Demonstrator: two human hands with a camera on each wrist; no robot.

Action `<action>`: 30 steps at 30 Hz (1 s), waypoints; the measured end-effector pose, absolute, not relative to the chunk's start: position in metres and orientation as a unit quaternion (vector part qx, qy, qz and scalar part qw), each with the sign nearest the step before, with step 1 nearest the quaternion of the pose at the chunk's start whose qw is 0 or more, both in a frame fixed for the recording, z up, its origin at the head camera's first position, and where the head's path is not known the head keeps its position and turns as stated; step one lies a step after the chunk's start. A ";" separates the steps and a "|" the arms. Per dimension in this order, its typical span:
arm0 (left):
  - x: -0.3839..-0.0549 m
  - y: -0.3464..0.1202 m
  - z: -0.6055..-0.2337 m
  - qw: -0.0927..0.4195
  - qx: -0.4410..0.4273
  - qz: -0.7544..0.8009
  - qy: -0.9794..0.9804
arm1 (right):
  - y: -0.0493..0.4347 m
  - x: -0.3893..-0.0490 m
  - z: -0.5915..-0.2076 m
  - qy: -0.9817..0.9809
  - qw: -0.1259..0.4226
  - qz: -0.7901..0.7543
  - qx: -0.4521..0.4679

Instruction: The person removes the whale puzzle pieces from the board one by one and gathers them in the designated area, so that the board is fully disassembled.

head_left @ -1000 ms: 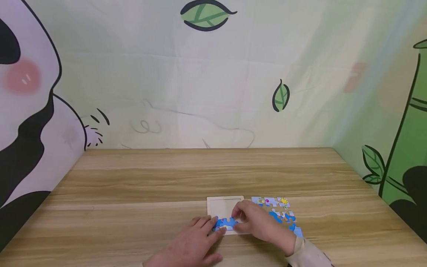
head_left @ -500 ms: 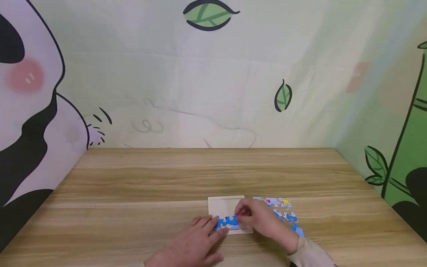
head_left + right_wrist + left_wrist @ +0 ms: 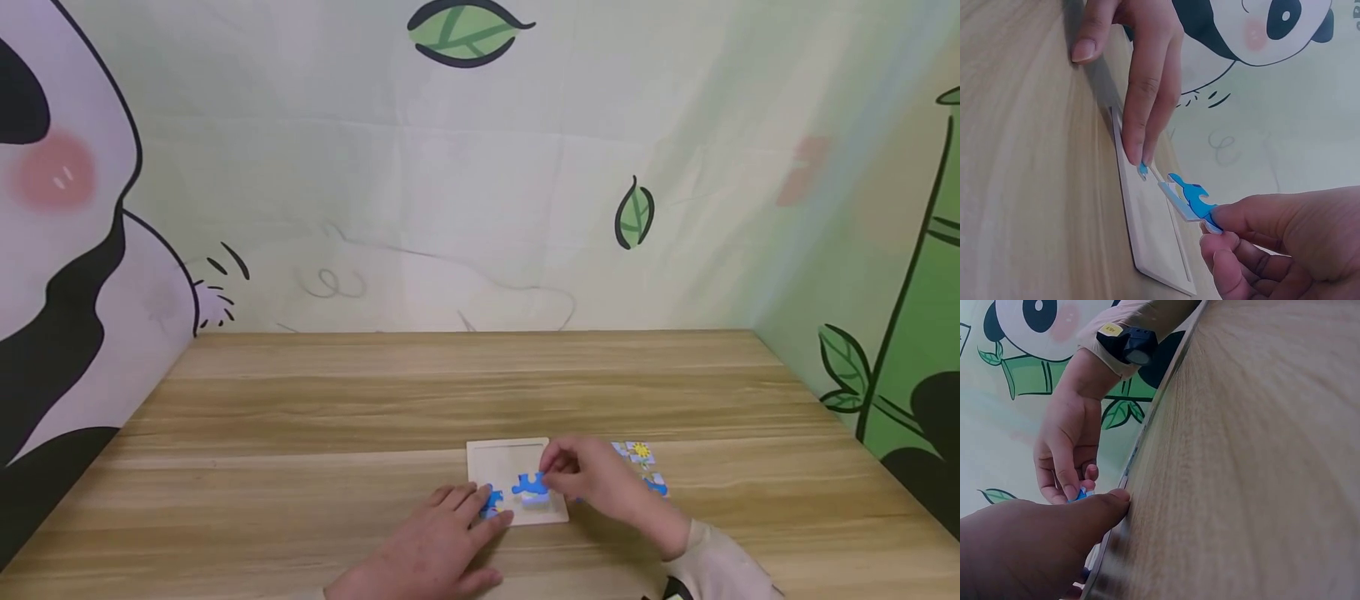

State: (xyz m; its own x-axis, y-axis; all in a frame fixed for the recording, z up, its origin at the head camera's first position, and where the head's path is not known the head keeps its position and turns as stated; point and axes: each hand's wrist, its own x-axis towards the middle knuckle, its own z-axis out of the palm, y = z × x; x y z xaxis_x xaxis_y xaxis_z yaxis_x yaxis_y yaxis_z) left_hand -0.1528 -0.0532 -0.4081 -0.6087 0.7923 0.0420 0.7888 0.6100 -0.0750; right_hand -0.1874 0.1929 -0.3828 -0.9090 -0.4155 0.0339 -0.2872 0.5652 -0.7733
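My right hand (image 3: 603,483) pinches a blue puzzle piece (image 3: 532,490) between thumb and fingertips; the right wrist view shows the piece (image 3: 1192,201) tilted above the frame. Below it lies a pale wooden puzzle tray (image 3: 504,458), its upper part bare. My left hand (image 3: 431,542) rests at the tray's left side with fingers extended. Its fingertips hold down a second blue puzzle piece (image 3: 494,500) in the lower left corner, partly covered by them. In the left wrist view the thumb (image 3: 1113,503) lies along the tray's edge.
Loose puzzle pieces (image 3: 641,452), one with a yellow sun, lie to the right of the tray, partly hidden behind my right hand. The wooden table (image 3: 315,400) extends to a wall cloth (image 3: 480,183) printed with a panda and leaves.
My right hand has lifted the blue piece away from the one at the left and moved it slightly up and right. The left hand has stayed in place.
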 end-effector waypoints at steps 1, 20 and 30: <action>-0.153 -0.053 -0.408 0.040 -0.441 0.024 -0.896 | 0.194 -0.187 -0.381 0.883 0.074 -0.417 -0.200; -0.154 -0.055 -0.405 0.010 -0.432 0.002 -0.902 | 0.225 -0.183 -0.358 0.886 0.078 -0.404 -0.213; -0.154 -0.054 -0.408 0.005 -0.431 0.012 -0.902 | 0.244 -0.178 -0.357 0.893 0.094 -0.389 -0.204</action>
